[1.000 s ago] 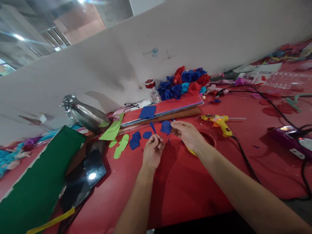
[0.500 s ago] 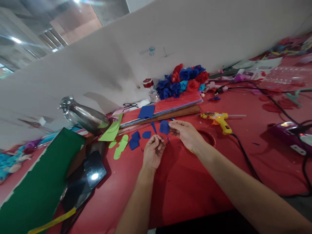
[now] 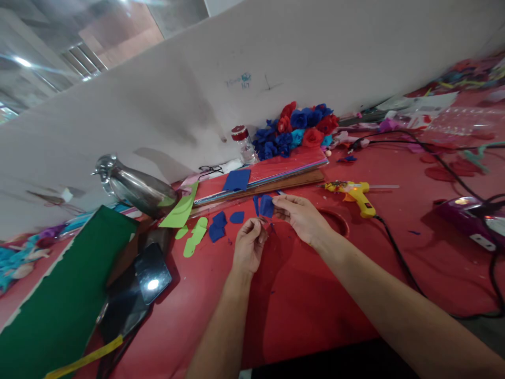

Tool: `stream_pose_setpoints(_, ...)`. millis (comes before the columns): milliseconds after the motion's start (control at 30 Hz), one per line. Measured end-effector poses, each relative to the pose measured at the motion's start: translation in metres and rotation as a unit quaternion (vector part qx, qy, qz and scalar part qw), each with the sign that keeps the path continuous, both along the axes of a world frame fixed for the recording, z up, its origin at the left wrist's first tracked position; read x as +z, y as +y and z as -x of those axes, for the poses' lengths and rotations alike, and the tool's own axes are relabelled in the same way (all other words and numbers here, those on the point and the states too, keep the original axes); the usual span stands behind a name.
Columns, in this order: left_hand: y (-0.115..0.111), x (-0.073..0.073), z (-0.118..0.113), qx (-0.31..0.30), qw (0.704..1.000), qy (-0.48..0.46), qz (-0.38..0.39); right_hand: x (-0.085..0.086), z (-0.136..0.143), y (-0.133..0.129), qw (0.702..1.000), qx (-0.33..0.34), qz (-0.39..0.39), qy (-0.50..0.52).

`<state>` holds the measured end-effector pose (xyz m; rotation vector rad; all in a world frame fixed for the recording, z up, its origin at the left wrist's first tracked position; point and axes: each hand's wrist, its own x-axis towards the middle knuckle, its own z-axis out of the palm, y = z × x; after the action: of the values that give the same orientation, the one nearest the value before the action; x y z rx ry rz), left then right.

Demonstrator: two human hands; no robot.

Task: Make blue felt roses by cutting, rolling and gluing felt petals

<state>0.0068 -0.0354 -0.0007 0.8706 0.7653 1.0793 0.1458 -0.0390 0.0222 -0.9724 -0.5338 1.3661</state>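
My right hand (image 3: 302, 218) pinches a blue petal-shaped paper piece (image 3: 266, 206) between thumb and forefinger. Close by on its left, my left hand (image 3: 249, 242) is closed, with a narrow blue rolled piece (image 3: 256, 205) standing up from its fingertips. The two blue pieces are side by side; whether they touch I cannot tell. Left of my hands lie a single blue petal (image 3: 237, 217) and a small pile of blue petals (image 3: 217, 227). Light green leaf-shaped cutouts (image 3: 195, 237) are beside that pile.
A yellow glue gun (image 3: 355, 197) rests right of my hands, its cord trailing across the red table (image 3: 307, 305). Behind are stacked coloured sheets (image 3: 284, 168), a lidded jar (image 3: 244, 145) and paper flowers (image 3: 294, 131). A metal jug (image 3: 138, 184) and phone (image 3: 153, 273) are left.
The narrow blue piece in my left hand has moved right, up beside the petal. The petal in my right hand has turned slightly.
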Motion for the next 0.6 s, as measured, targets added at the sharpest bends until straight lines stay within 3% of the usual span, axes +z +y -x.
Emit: stream_pose_setpoints(600, 0.0005, -0.0022, -0.0005, 0.013, 0.999, 0.039, -0.007, -0.0016, -0.0004, -0.0001, 1.000, 0.013, -0.003, -0.011)
